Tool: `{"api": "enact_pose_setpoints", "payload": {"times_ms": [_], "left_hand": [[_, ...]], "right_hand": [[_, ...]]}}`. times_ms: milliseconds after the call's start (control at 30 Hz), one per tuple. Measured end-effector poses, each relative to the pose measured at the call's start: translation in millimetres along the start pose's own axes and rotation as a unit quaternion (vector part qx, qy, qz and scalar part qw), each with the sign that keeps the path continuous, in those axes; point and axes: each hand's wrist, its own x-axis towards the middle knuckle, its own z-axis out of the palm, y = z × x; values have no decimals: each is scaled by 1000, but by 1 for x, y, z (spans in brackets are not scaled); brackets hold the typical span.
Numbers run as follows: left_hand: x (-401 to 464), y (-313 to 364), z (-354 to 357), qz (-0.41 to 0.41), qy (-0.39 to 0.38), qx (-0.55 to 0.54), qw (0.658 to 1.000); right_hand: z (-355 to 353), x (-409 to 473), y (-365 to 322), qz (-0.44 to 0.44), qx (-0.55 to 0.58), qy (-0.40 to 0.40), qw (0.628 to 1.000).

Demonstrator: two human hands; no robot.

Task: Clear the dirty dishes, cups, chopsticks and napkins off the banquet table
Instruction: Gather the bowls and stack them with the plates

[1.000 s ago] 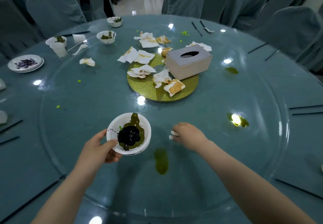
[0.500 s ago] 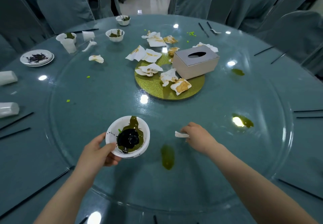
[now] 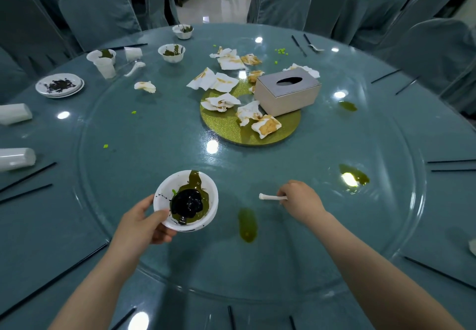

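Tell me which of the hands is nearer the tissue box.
Right. The right hand, holding a white spoon, sits below the tissue box; the left hand, gripping the dirty bowl, is farther down-left.

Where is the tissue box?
The tissue box sits mid-table on the gold disc, toward its right side, with crumpled napkins beside it.

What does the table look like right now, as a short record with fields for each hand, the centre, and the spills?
left hand: holds bowl of dark sauce by its rim
right hand: grips white spoon handle
centre: tissue box and stained napkins on gold disc
spills: green puddles on glass turntable
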Motion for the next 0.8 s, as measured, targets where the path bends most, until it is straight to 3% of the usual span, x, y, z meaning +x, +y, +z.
{"api": "enact_pose_setpoints", "payload": {"times_ms": [467, 800], "left_hand": [[-109, 2, -79, 45, 34, -25, 998], [-260, -44, -189, 73, 108, -30, 991]], "right_hand": [[-27, -103, -83, -21, 135, 24, 990], [-15, -232, -201, -140, 175, 27, 974]]}}
